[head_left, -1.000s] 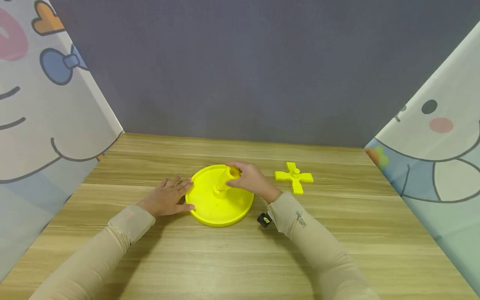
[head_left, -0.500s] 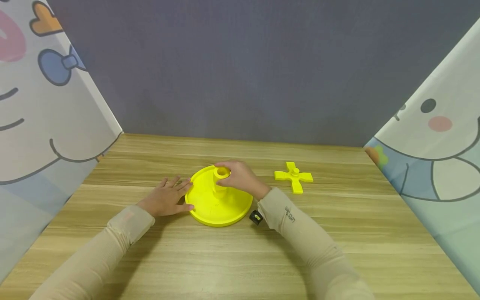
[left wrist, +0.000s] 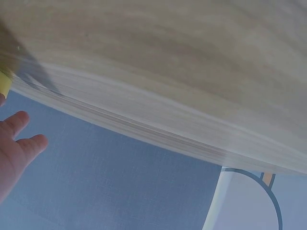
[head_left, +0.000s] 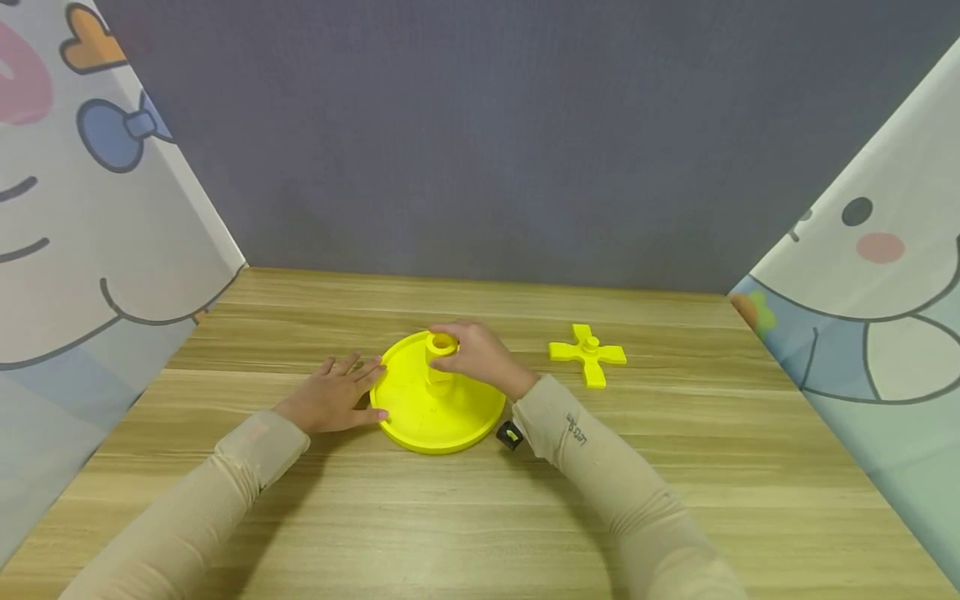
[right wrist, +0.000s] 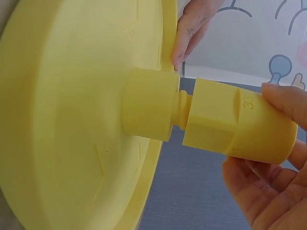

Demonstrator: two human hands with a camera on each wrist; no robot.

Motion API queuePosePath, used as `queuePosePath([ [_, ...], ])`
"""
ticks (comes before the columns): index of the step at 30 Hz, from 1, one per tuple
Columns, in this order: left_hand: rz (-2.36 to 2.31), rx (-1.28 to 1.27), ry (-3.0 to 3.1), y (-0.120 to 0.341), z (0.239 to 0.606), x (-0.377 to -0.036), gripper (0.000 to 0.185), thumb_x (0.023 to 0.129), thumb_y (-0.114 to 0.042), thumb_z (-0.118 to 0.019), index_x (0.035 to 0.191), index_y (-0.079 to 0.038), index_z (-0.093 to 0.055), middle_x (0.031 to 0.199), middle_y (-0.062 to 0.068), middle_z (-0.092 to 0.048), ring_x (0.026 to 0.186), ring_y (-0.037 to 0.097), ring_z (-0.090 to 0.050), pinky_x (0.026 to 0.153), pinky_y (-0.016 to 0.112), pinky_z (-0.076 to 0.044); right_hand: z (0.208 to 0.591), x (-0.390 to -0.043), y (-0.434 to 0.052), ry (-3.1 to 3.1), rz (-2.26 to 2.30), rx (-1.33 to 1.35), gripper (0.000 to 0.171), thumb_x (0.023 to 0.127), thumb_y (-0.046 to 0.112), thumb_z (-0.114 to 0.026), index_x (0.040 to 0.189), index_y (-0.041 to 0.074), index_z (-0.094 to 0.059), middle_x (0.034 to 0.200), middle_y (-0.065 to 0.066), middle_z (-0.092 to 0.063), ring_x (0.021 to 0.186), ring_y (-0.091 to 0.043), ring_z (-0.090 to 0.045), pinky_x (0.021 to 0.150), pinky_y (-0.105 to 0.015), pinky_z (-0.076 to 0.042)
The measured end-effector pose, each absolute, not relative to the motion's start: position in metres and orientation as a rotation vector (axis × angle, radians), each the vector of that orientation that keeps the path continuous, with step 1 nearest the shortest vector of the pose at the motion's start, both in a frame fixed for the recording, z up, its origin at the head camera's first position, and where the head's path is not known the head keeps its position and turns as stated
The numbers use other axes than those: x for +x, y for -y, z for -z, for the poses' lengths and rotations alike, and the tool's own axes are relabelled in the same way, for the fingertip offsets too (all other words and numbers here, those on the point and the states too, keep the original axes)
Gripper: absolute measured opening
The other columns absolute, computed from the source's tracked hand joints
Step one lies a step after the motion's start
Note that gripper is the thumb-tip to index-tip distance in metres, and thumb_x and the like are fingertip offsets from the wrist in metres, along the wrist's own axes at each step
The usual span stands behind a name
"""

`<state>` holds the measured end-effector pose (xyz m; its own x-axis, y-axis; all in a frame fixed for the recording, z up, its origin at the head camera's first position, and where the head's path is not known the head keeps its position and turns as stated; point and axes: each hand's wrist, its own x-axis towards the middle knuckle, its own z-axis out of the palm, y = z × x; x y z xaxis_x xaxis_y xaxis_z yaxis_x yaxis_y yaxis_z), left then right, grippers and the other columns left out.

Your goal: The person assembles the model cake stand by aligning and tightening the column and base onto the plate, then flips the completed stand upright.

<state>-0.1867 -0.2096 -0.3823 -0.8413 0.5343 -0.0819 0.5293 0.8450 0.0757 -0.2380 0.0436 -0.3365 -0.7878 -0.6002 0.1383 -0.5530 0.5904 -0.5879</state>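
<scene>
My right hand (head_left: 483, 360) pinches tube (right wrist: 240, 122); stub (right wrist: 147, 104) of dish (head_left: 405, 400) just below hand. My left hand (head_left: 330, 398) spread, fingertips touching dish rim. If I tilt tube, thin neck (right wrist: 183, 110) might jam or snap. If left hand slips, dish might turn.

Over the last second the right hand (head_left: 485, 358) shifted toward 9 o'clock, carrying the yellow tube (right wrist: 235, 122) along. At the start the tube leaned between 1 and 2 o'clock over the dish (head_left: 450, 427); at this reading it stood closer to upright. The right sleeve (head_left: 600, 471) and the black device (head_left: 509, 435) at its cuff also shifted toward 9 o'clock. Most displacement fell in the first half-second; afterward only slight further drift registered.
</scene>
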Motion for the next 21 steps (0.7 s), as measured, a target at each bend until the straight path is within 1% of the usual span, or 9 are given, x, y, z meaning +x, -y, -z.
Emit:
queuePosePath([
  [1, -0.073, 0.842, -2.92, 0.2097, 0.3826, -0.1868, 0.08, 0.093, -0.058, -0.047, 0.145, 0.001, -0.037, 0.15, 0.019, -0.034, 0.136, 0.049, -0.026, 0.105, 0.067, -0.022, 0.337, -0.2381, -0.044, -2.737, 0.966, -1.0, 0.054, 0.084, 0.018, -0.075, 0.132, 0.001, -0.056, 0.126, -0.014, -0.062, 0.116, -0.026, -0.057, 0.099, -0.035, -0.044],
  [3, -0.074, 0.841, -2.919, 0.2098, 0.3826, -0.1866, 0.08, 0.093, -0.059, -0.047, 0.145, 0.001, -0.037, 0.15, 0.019, -0.034, 0.136, 0.049, -0.026, 0.105, 0.067, -0.022, 0.3376, -0.2384, -0.0454, -2.74, 0.951, -1.018, 0.053, 0.086, 0.02, -0.073, 0.133, 0.002, -0.055, 0.127, -0.013, -0.061, 0.109, -0.024, -0.059, 0.095, -0.032, -0.047],
  [5, -0.07, 0.838, -2.916, 0.2099, 0.3826, -0.1867, 0.081, 0.093, -0.059, -0.047, 0.146, 0.001, -0.036, 0.151, 0.019, -0.034, 0.136, 0.049, -0.026, 0.105, 0.067, -0.022, 0.3379, -0.2387, -0.0472, -2.738, 0.943, -1.033, 0.051, 0.089, 0.022, -0.069, 0.134, 0.003, -0.055, 0.127, -0.013, -0.061, 0.098, -0.021, -0.061, 0.086, -0.028, -0.05],
  [8, -0.067, 0.838, -2.913, 0.2099, 0.3828, -0.1871, 0.081, 0.093, -0.06, -0.047, 0.146, 0.001, -0.036, 0.151, 0.018, -0.034, 0.136, 0.049, -0.025, 0.105, 0.067, -0.022, 0.3372, -0.2388, -0.0505, -2.725, 0.954, -1.036, 0.048, 0.091, 0.021, -0.064, 0.135, 0.004, -0.055, 0.128, -0.013, -0.061, 0.084, -0.018, -0.057, 0.073, -0.023, -0.048],
  [10, -0.066, 0.838, -2.914, 0.2099, 0.3834, -0.1874, 0.081, 0.093, -0.06, -0.046, 0.146, 0.0, -0.036, 0.151, 0.018, -0.033, 0.136, 0.048, -0.025, 0.105, 0.067, -0.022, 0.3373, -0.239, -0.0523, -2.714, 0.975, -1.028, 0.047, 0.091, 0.02, -0.063, 0.134, 0.004, -0.056, 0.126, -0.012, -0.062, 0.083, -0.018, -0.056, 0.07, -0.021, -0.047],
  [13, -0.072, 0.836, -2.917, 0.2097, 0.3842, -0.1878, 0.081, 0.093, -0.061, -0.046, 0.146, 0.0, -0.036, 0.151, 0.018, -0.034, 0.136, 0.048, -0.025, 0.105, 0.067, -0.022, 0.338, -0.2392, -0.0536, -2.701, 1.017, -1.008, 0.046, 0.09, 0.02, -0.066, 0.132, 0.002, -0.057, 0.119, -0.013, -0.064, 0.086, -0.02, -0.058, 0.071, -0.021, -0.047],
  [16, -0.074, 0.839, -2.921, 0.2099, 0.385, -0.1882, 0.081, 0.093, -0.06, -0.046, 0.146, 0.0, -0.036, 0.151, 0.018, -0.034, 0.136, 0.048, -0.026, 0.105, 0.067, -0.022, 0.3392, -0.2394, -0.0531, -2.705, 1.055, -0.978, 0.046, 0.089, 0.024, -0.069, 0.129, 0.002, -0.059, 0.113, -0.011, -0.065, 0.091, -0.022, -0.059, 0.076, -0.022, -0.049],
  [19, -0.068, 0.841, -2.926, 0.2103, 0.3857, -0.1883, 0.081, 0.093, -0.06, -0.047, 0.146, 0.0, -0.036, 0.15, 0.018, -0.034, 0.136, 0.049, -0.027, 0.104, 0.067, -0.022, 0.3411, -0.2396, -0.0514, -2.722, 1.083, -0.945, 0.047, 0.088, 0.026, -0.071, 0.125, 0.001, -0.059, 0.111, -0.01, -0.064, 0.094, -0.023, -0.059, 0.081, -0.025, -0.049],
  [21, -0.067, 0.847, -2.928, 0.2104, 0.3859, -0.1882, 0.081, 0.093, -0.059, -0.048, 0.146, 0.001, -0.036, 0.15, 0.018, -0.034, 0.135, 0.049, -0.027, 0.104, 0.067, -0.023, 0.3424, -0.2392, -0.0502, -2.734, 1.099, -0.915, 0.048, 0.087, 0.028, -0.072, 0.124, 0.0, -0.058, 0.115, -0.01, -0.063, 0.099, -0.023, -0.058, 0.087, -0.028, -0.049],
])
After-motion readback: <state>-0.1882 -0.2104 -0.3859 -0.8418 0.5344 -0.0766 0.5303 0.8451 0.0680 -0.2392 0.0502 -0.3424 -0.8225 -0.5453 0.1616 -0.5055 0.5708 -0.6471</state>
